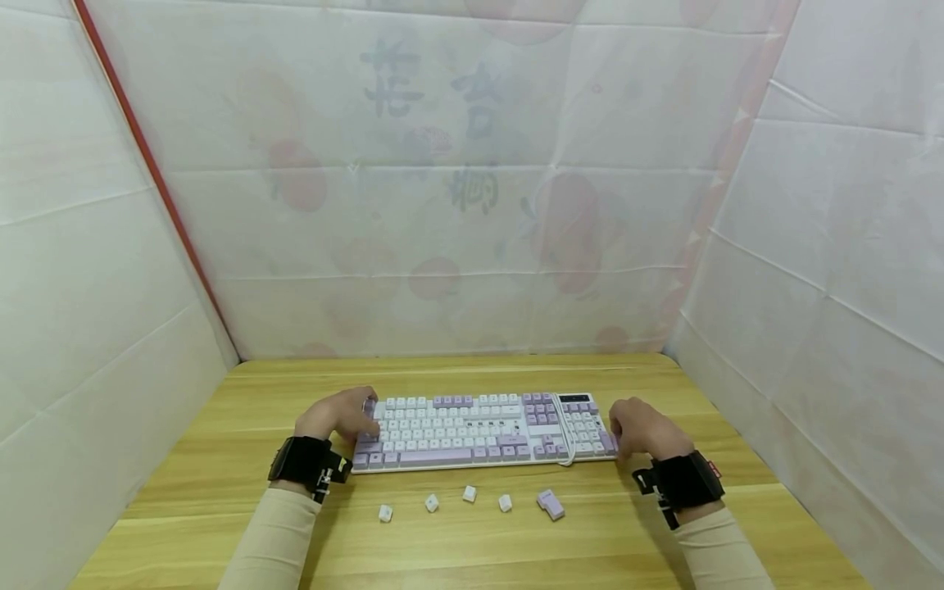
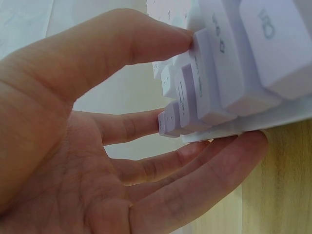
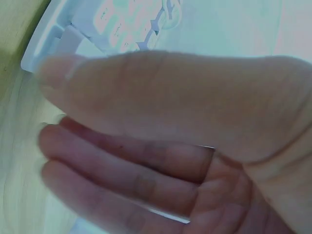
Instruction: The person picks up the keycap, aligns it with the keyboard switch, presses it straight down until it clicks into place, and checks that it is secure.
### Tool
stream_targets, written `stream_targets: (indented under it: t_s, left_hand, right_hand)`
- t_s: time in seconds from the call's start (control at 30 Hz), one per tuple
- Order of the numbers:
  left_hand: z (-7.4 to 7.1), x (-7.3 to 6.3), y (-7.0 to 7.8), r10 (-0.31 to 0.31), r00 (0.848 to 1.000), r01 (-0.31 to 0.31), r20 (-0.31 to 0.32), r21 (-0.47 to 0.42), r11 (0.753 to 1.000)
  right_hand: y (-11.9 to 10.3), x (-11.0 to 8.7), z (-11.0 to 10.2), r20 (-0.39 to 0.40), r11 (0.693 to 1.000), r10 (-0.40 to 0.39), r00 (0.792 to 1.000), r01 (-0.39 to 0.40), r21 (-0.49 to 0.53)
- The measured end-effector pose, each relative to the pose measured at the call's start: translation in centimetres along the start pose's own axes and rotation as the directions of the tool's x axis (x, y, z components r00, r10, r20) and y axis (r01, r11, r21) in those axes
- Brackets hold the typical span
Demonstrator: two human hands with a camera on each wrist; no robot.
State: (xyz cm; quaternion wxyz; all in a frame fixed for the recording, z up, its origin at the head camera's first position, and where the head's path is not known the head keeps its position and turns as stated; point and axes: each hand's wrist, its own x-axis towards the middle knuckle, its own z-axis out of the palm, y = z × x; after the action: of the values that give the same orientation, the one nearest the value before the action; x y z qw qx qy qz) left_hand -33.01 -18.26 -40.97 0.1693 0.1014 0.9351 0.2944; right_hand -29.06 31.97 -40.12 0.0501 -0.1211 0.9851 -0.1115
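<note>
A white and lilac keyboard (image 1: 435,435) lies across the middle of the wooden table, with a few bare key switches (image 1: 490,424) in its upper right part. At its left end my left hand (image 1: 341,415) grips the keyboard. In the left wrist view the thumb (image 2: 165,41) presses a lilac keycap from above, while fingers (image 2: 243,151) reach under the edge. My right hand (image 1: 649,428) is beside the right end, fingers loosely bent. Its thumb (image 3: 146,92) overlaps the keyboard's corner in the right wrist view, and a gap shows between thumb and fingers.
Several loose white keycaps, one being a keycap (image 1: 469,493), lie in front of the keyboard. To their right sits a larger lilac keycap (image 1: 551,504). A bundled white cable (image 1: 565,430) rests over the keyboard's right part. Pale fabric walls (image 1: 472,246) surround the wooden table (image 1: 472,557).
</note>
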Motion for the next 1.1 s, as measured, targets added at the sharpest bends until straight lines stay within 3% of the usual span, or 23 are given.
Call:
stream_targets:
  t_s: [0.17, 0.27, 0.73, 1.0, 1.1]
  left_hand:
    - [0.0, 0.0, 0.1, -0.001, 1.000, 0.001, 0.000, 0.004, 1.000]
    - [0.0, 0.0, 0.1, 0.001, 1.000, -0.001, 0.000, 0.010, 1.000]
    - [0.1, 0.0, 0.1, -0.005, 1.000, 0.005, 0.009, 0.018, 1.000]
    - [-0.1, -0.1, 0.2, -0.001, 1.000, 0.001, 0.000, 0.031, 1.000]
    - [0.0, -0.1, 0.1, -0.004, 1.000, 0.004, 0.002, 0.027, 1.000]
  right_hand:
    - [0.3, 0.5, 0.2, -0.086, 0.992, -0.120, 0.989, 0.116, -0.049]
    - [0.3, 0.7, 0.1, -0.112, 0.987, -0.152, 0.982, 0.144, -0.074]
    - [-0.2, 0.9, -0.3, -0.086, 0.990, -0.130, 0.988, 0.125, -0.059]
    - [-0.6, 0.7, -0.7, -0.108, 0.979, -0.198, 0.974, 0.191, -0.076]
    - [-0.8, 0.8, -0.8, -0.108, 0.981, -0.183, 0.977, 0.176, -0.078]
